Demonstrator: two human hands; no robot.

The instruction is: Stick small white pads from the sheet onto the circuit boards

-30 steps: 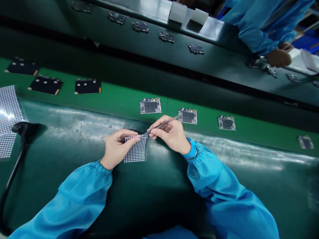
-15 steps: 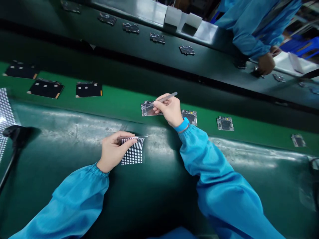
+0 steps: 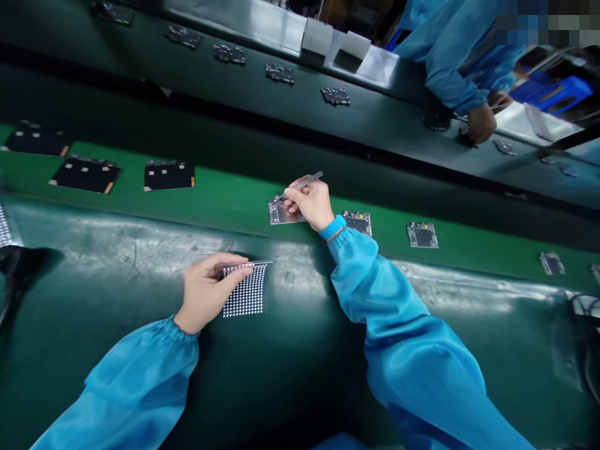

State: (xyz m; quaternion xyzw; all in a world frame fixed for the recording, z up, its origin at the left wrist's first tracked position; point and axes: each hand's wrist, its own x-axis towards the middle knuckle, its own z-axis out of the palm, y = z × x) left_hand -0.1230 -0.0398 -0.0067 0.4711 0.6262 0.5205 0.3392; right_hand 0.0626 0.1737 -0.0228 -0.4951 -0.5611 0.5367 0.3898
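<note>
My left hand [image 3: 209, 289] pinches the upper edge of a small sheet of white dots [image 3: 245, 292] that lies on the dark green bench. My right hand [image 3: 309, 204] is closed on metal tweezers [image 3: 302, 184], reached out over the bright green belt. The tweezer tips touch a small circuit board [image 3: 280, 212] on that belt. Both arms wear blue sleeves.
More circuit boards [image 3: 423, 235] lie along the green belt [image 3: 225, 194], and black panels [image 3: 169, 175] sit at its left. A farther dark belt [image 3: 281, 94] carries several small parts. Another person in blue [image 3: 469, 69] works at the back right. A black stand [image 3: 19, 262] is at the left.
My right hand left the dot sheet with the tweezers and reached forward to the circuit board on the belt. My left hand stayed on the sheet.
</note>
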